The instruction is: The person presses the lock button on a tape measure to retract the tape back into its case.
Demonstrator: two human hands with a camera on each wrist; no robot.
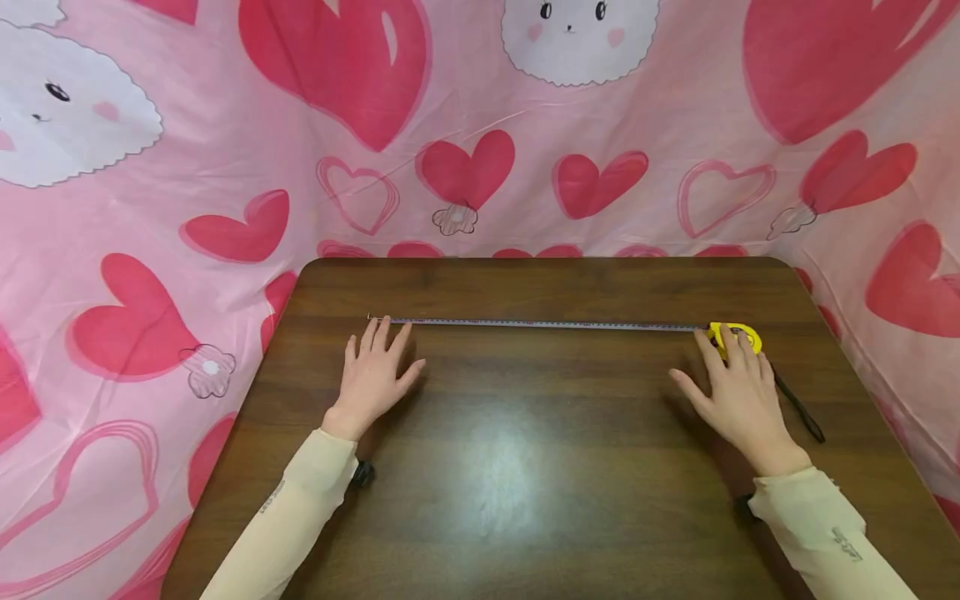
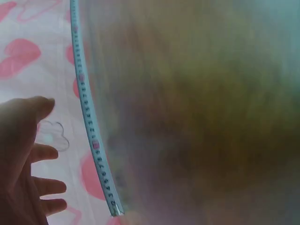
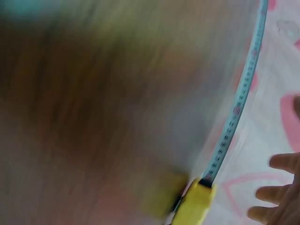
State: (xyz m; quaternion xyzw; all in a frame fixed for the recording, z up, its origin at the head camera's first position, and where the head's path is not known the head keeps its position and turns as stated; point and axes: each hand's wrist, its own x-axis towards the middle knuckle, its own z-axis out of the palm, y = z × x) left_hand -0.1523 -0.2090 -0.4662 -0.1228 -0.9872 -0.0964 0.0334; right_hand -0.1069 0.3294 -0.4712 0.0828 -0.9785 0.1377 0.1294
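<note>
A tape measure lies across the far part of the table, its pale blade [image 1: 540, 324] drawn out straight from left to right. Its yellow case [image 1: 753, 338] is at the right end, partly hidden by fingers in the head view, and a black strap [image 1: 801, 406] trails from it. My left hand [image 1: 369, 379] is spread by the blade's hooked end; the left wrist view shows its fingers [image 2: 49, 186] apart from the blade. Beside the case, my right hand [image 1: 742, 404] has its fingers extended. A gap separates those fingers [image 3: 272, 194] from the case in the right wrist view.
The brown wooden table [image 1: 487, 467] has rounded far corners and a glossy surface that reflects light. Pink cloth [image 1: 600, 108] printed with hearts hangs behind it and on both sides. Dark bands [image 1: 363, 474] show at both wrists.
</note>
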